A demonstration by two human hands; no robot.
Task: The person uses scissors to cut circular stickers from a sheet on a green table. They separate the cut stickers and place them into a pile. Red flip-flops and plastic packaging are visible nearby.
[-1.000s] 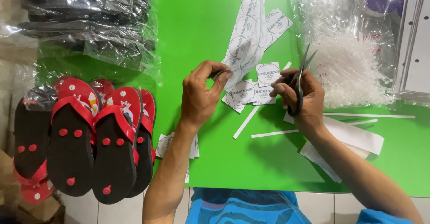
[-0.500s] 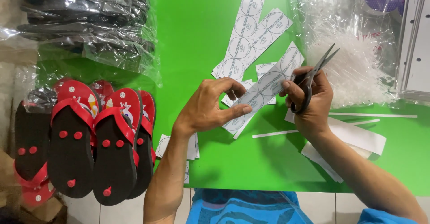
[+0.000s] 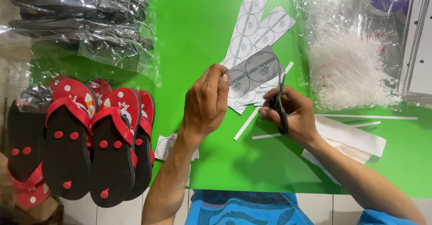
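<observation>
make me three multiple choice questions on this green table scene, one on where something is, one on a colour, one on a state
1. Where do the red and black rubber flip-flops lie?
A. at the left edge of the green table
B. under the right hand
C. on the clear bag of white plastic bits

2. What colour are the round marks on the grey paper label strip?
A. red
B. grey
C. yellow

3. How is the label strip held?
A. flat on the table, untouched
B. rolled up inside a bag
C. pinched in the left hand, with the dark scissors in the right hand at its edge

Answers: 1 A, the flip-flops are stacked at the far left; 2 B, the circles are printed grey; 3 C, the left fingers grip the strip's end while the scissor blades meet it.
</observation>
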